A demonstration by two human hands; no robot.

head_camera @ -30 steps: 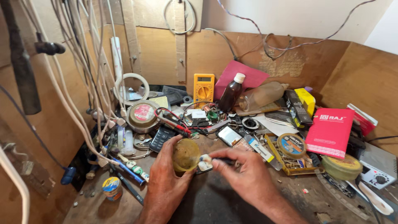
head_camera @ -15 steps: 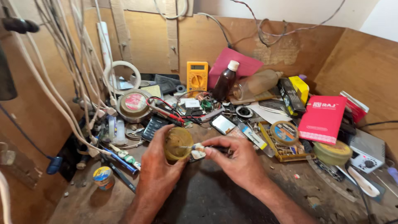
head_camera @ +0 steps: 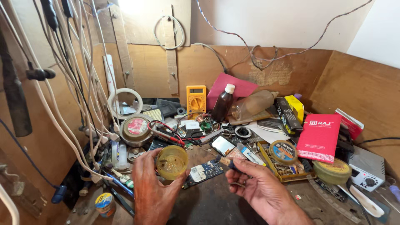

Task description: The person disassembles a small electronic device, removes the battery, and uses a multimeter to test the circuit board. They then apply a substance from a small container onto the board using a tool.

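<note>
- A small open jar (head_camera: 171, 161) of yellowish paste was held tilted above the desk (head_camera: 216, 204), the left hand's (head_camera: 152, 189) fingers clamped round it.
- A thin tool (head_camera: 227, 161) was pinched in the right hand's (head_camera: 260, 187) closed fingers, just beside a blue circuit board (head_camera: 205, 171).
- A spill onto the board was judged possible.
- The dark desk was crowded; cables (head_camera: 79, 83) hung against brown board walls.

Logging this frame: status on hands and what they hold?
Left hand grips small round yellowish open tub. Right hand pinches thin dark-handled tool, tip above blue circuit board lying on dark bench. Clutter behind, none between.
</note>
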